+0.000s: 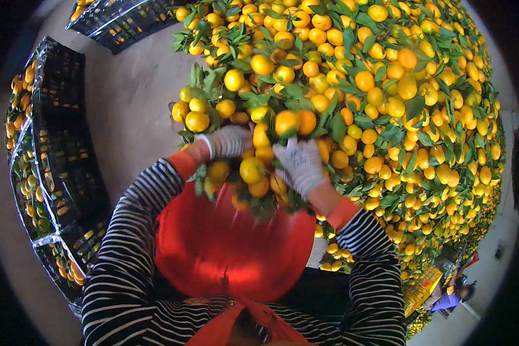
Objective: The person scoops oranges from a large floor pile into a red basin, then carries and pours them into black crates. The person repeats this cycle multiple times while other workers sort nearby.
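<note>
A bunch of mandarin oranges with green leaves hangs between my two hands, over the red apron on my lap. My left hand, in a striped knit glove, grips the bunch from the left, its fingertips hidden among the fruit. On the other side my right hand, gloved too and slightly blurred, has its thumb and fingers around the bunch. Right beyond both hands rises a large heap of leafy mandarins, and some of its fruit touches or overlaps the bunch in view.
At the left stand black plastic crates filled with mandarins, wrapped in clear film. More crates are at the top left. Concrete floor shows between crates and heap. A person is beside a yellow crate at the lower right.
</note>
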{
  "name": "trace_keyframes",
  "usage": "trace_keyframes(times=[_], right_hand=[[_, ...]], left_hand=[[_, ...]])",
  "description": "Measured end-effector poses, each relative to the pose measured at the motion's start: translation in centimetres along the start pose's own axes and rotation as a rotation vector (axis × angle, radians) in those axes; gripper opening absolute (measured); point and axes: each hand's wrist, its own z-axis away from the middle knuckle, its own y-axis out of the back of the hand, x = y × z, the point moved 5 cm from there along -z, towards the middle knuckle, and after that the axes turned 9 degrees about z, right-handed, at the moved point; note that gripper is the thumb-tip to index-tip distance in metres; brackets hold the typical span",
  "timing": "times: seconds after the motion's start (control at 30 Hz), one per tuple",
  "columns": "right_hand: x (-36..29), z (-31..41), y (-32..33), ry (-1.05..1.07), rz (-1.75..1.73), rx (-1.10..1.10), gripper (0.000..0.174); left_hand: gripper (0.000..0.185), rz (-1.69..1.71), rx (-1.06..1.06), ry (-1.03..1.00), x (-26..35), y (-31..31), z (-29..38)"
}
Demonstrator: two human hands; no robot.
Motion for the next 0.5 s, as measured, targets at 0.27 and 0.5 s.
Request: trace_keyframes(times=[0.27, 0.5], right_hand=[[8.6, -2.6, 1.5, 0.105, -0.673, 0.460, 0.045], [14.2, -17.3, 3.9, -0.423, -0.228, 0.140, 0.077]], left_hand=[[0.029, 0.863, 0.764, 0.463, -8.6, 9.1, 11.8], [0.060, 0.774, 0.963, 0.955, -24.4, 9.2, 6.5]])
